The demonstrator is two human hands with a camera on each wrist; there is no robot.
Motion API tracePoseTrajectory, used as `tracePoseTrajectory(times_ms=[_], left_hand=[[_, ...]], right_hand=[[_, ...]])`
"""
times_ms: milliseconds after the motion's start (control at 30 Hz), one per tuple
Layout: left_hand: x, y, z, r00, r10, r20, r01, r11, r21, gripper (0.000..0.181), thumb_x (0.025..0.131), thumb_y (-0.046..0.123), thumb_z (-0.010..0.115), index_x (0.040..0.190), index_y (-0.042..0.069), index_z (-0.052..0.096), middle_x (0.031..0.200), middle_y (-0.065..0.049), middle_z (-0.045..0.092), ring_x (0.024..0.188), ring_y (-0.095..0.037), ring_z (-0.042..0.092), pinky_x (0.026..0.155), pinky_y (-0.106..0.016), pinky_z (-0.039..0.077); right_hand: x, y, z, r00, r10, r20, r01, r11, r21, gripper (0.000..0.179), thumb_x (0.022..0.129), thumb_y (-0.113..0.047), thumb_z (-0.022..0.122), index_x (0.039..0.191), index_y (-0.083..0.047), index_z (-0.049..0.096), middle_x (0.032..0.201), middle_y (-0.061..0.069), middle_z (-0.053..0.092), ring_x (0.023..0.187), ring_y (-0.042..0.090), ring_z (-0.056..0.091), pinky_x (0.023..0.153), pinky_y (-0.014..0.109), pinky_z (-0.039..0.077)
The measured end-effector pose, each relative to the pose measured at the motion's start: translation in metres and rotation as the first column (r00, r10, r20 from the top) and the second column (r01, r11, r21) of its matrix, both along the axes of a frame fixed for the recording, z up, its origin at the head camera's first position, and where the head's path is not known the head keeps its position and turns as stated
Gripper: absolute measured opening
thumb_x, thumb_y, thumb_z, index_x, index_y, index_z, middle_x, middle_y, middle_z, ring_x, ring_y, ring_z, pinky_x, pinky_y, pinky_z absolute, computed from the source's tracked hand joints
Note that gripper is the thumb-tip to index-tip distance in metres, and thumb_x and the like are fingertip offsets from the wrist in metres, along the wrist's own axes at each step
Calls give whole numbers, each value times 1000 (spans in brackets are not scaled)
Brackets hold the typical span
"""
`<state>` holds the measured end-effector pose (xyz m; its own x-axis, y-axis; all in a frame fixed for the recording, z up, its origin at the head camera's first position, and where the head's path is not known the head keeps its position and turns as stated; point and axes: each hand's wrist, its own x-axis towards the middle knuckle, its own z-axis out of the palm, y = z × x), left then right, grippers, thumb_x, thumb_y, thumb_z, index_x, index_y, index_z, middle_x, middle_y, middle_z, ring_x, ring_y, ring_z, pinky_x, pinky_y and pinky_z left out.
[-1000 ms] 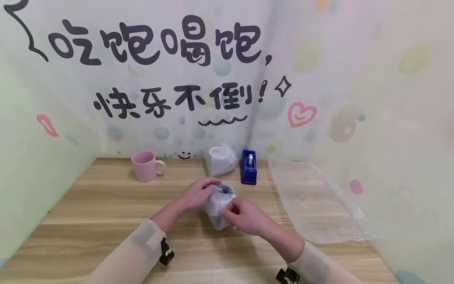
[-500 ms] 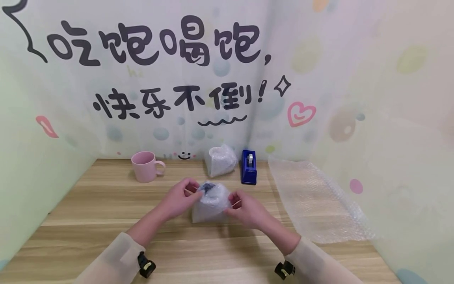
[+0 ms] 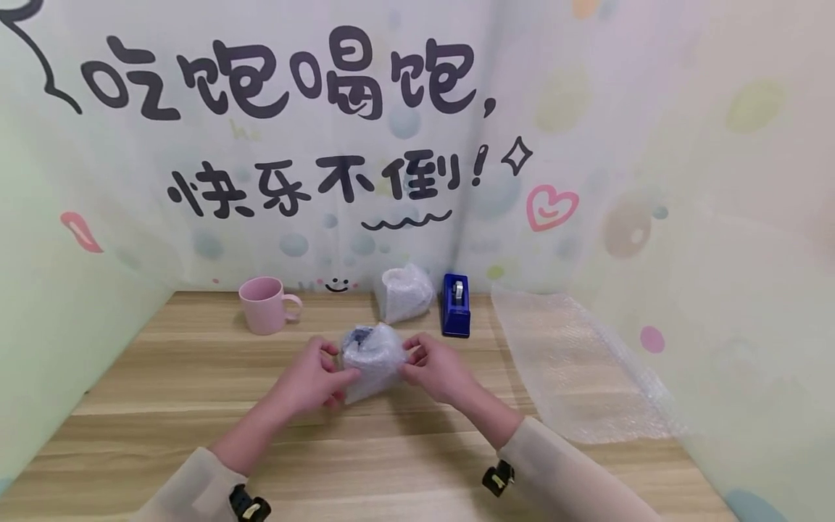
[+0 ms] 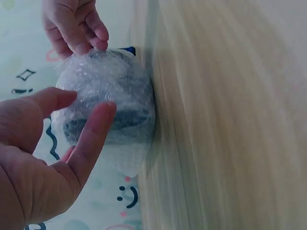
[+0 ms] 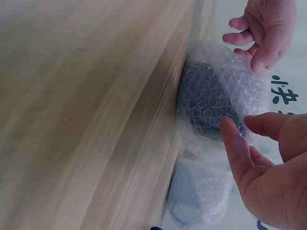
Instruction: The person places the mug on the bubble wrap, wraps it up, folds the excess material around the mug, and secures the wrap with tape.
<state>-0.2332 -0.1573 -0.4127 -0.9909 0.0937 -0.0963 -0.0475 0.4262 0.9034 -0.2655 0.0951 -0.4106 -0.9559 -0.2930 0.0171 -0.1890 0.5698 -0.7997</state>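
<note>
Bubble-wrapped bundle [image 3: 375, 362]: has shifted leftward since the earlier frame, farther from the blue tape dispenser [image 3: 456, 319], and both hands have gone with it; it now sits to the near left of that dispenser. Whether it is raised off the wooden table [image 3: 183, 377] cannot be told.
Left hand [image 3: 308, 380]: on the bundle's side away from the dispenser, fingers spread, thumb against the wrap.
Right hand [image 3: 435, 366]: in front of the dispenser, fingers loosely bent, at the bundle's other side; the hands are apart with the bundle between.
Fingertip hold: light contact from two sides probably steadies the bundle and stops loose film springing up.
Dark item [image 5: 204, 93]: inside the bundle, its kind blurred by bubbles.
Second wrapped bundle [image 3: 407, 297]: just left of the dispenser, perhaps set back to free the working spot.
Pink mug [image 3: 262, 312]: well left of the dispenser, unwrapped, handle towards it.
Bubble-wrap sheet [image 3: 574, 362]: right of the dispenser, spread flat, presumably kept within reach.
Wall cloth [image 3: 587, 130]: behind the dispenser, with Chinese lettering.
</note>
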Motion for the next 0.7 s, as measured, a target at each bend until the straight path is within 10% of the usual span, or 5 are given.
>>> tracePoseTrajectory(times_ms=[367,700], left_hand=[[-51,-23,-7,960,170,-222,-198,974,-111,36,100,16,73,124,-8,59,116,-30,71,105,-41,74,91,-47,63],[-89,-22,-7,984,53,-172,-64,996,-60,76,103,12,59,165,-15,24,165,-40,42,151,-51,51,124,-57,47]], right_hand=[[-55,-57,-4,999,-3,-54,1,999,-44,58,97,-8,76,151,3,59,130,21,74,124,37,73,97,40,65],[-86,-76,-9,999,33,13,-31,994,-107,77,101,-1,68,169,1,34,170,21,46,152,38,55,121,46,52]])
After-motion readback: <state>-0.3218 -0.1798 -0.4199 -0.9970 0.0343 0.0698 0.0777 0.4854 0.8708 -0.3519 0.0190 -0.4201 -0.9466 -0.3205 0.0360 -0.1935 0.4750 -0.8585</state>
